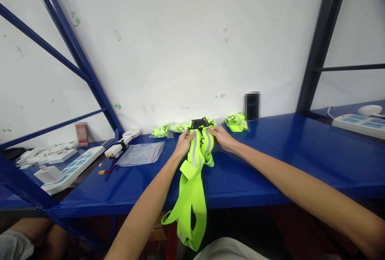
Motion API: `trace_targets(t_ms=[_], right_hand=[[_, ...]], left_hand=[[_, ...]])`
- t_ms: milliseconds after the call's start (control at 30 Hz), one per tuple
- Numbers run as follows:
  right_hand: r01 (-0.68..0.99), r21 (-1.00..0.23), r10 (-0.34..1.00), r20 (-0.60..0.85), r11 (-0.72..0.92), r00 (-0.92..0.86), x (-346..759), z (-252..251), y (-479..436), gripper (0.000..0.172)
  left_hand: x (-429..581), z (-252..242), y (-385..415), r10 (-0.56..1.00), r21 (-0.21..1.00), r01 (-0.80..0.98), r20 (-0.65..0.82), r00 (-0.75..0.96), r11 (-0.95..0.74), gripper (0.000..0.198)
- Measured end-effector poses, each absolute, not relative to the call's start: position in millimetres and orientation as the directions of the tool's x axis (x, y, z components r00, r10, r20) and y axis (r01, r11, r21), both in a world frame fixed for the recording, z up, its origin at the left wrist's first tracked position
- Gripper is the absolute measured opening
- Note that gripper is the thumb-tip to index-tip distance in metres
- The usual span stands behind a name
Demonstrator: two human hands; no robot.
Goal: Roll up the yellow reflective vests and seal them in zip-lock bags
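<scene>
A neon-yellow reflective harness (195, 176) with grey stripes and a black piece at its top lies across the table's front edge. Its long straps hang down toward my lap. My left hand (184, 143) grips the harness by its left strap, thumb on top. On the other side, my right hand (223, 137) pinches the right strap close to the black piece. Behind my left hand lie more folded yellow straps (162, 131), partly in clear plastic. Another bundled yellow harness (236, 122) sits beyond my right hand.
A clear zip bag (140, 154) lies left on the blue table (270, 152). Beside it are a white handheld fan (131, 133) and a white battery pack (115, 150) with wires. Power strips (75, 168) flank both sides. A dark blurred object (252, 107) stands against the wall. Someone's legs show at lower left.
</scene>
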State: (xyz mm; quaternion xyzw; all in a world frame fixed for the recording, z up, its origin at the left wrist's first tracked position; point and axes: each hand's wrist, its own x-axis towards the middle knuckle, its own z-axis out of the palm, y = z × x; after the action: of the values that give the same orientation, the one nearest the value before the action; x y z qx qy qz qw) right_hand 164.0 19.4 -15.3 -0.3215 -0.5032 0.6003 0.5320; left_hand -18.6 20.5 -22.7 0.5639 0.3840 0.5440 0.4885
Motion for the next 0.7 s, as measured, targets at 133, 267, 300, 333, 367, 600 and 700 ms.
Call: trace_targets(t_ms=[133,267,300,333,367,600,700], right_hand=[[-0.295,-0.948,0.922,0.219,0.123,-0.318,164.0,-18.0,18.2,0.027],[-0.274,-0.916,0.882,0.369,0.292,-0.292,163.9,-18.9,19.8,0.044],[-0.251,-0.906,0.875,0.403,0.341,-0.267,164.2,-18.4,20.0,0.043],[-0.22,-0.896,0.868,0.434,0.386,-0.243,164.7,-17.8,19.9,0.042],[-0.189,-0.885,0.86,0.46,0.425,-0.22,165.2,-17.0,19.7,0.04],[-0.273,-0.886,0.889,0.427,0.374,-0.168,158.2,-11.1,10.0,0.022],[-0.386,-0.898,0.908,0.325,0.209,-0.263,153.7,-7.8,4.0,0.018]], left_hand=[[-16.5,-23.6,19.5,0.984,0.975,-0.197,0.126,0.129,-0.099,0.045],[-15.2,-20.2,14.9,0.99,0.958,-0.28,0.09,0.111,-0.056,0.058],[-15.1,-20.1,14.3,0.989,0.957,-0.284,0.089,0.117,-0.053,0.058],[-14.8,-20.3,13.9,0.988,0.958,-0.282,0.086,0.127,-0.047,0.054],[-14.5,-21.0,14.0,0.987,0.959,-0.28,0.081,0.138,-0.04,0.049],[-8.2,-31.5,22.5,0.994,0.956,-0.294,0.051,0.094,-0.021,0.02],[-5.4,-32.4,25.5,0.995,0.961,-0.269,0.077,0.06,-0.058,0.021]])
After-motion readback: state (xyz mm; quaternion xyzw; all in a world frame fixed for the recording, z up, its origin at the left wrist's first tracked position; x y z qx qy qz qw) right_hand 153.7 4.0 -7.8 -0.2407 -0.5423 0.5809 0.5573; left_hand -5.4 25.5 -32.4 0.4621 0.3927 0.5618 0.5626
